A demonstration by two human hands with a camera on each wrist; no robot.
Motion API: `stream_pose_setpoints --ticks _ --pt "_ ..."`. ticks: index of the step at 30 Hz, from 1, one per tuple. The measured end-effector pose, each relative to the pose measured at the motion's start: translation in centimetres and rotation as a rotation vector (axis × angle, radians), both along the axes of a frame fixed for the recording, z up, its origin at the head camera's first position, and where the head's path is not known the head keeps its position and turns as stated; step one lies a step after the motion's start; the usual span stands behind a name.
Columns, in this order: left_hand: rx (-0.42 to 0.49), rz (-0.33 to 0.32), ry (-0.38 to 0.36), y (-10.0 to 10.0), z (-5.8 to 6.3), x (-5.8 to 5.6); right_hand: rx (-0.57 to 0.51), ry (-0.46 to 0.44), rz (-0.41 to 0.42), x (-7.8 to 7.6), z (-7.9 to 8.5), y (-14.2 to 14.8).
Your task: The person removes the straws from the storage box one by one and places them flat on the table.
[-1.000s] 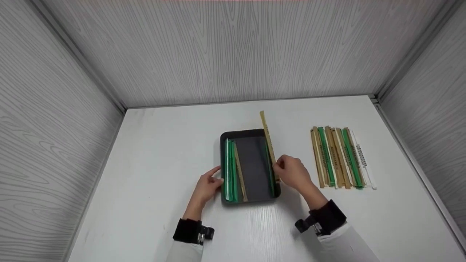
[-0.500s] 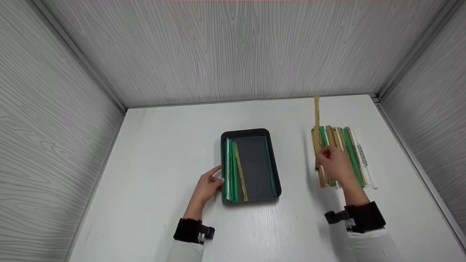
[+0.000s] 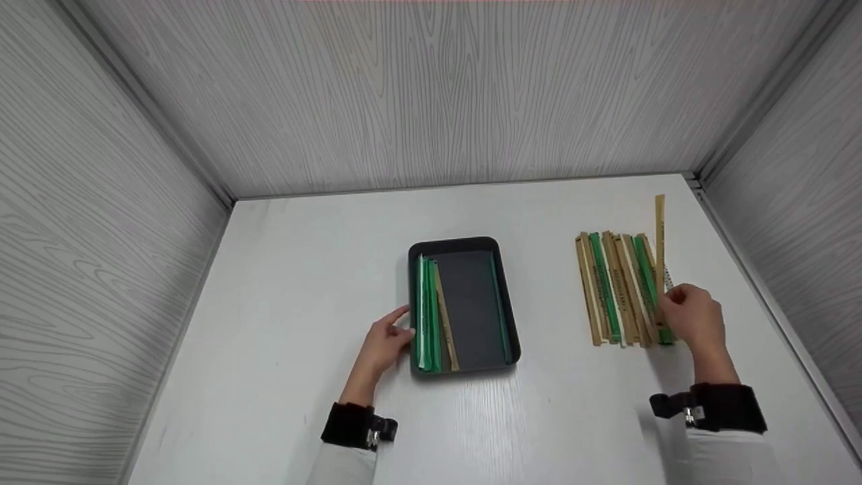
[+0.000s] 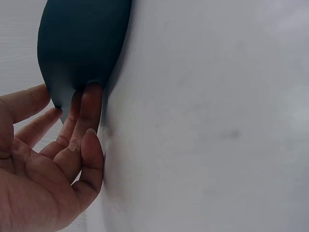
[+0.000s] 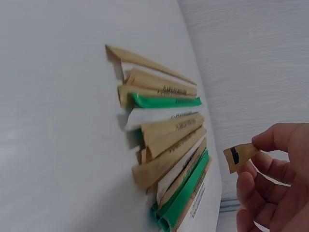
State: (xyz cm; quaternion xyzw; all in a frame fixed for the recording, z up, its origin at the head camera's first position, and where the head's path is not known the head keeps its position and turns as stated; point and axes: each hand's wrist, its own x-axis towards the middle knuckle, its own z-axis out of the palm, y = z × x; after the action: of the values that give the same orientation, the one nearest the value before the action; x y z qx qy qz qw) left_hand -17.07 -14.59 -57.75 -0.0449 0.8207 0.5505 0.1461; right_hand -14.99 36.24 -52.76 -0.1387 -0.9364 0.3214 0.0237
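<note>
My left hand rests at the left side of a dark rectangular tray, thumb at its rim and fingertips against the outer wall. Inside the tray, green, white and brown paper-wrapped straws lie along the left side, and a green one lies along the right. Over the right end of a row of similar straws, my right hand pinches a brown paper-wrapped straw by its near part. Its end with a black mark sticks out from the fingertips in the right wrist view.
The row on the white table mixes brown, green and white wrappers with dark print. Grey wood-grain panels wall the table at the back and both sides.
My right hand has carried the brown straw rightward, from the tray's right edge, past the row's left end, to its right end. The left hand and the tray have stayed put.
</note>
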Motion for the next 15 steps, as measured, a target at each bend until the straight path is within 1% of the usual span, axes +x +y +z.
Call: stream_pose_setpoints --ticks 3,8,15 --pt "0.007 0.003 0.001 0.0 0.0 0.0 0.016 -0.036 -0.041 0.4 -0.6 1.3" --pt "0.014 -0.004 0.030 0.0 0.0 0.1 0.029 -0.107 -0.115 0.9 -1.4 2.9" --pt "0.021 -0.002 0.034 0.0 -0.2 0.1 0.033 -0.141 -0.191 1.2 -2.5 4.1"
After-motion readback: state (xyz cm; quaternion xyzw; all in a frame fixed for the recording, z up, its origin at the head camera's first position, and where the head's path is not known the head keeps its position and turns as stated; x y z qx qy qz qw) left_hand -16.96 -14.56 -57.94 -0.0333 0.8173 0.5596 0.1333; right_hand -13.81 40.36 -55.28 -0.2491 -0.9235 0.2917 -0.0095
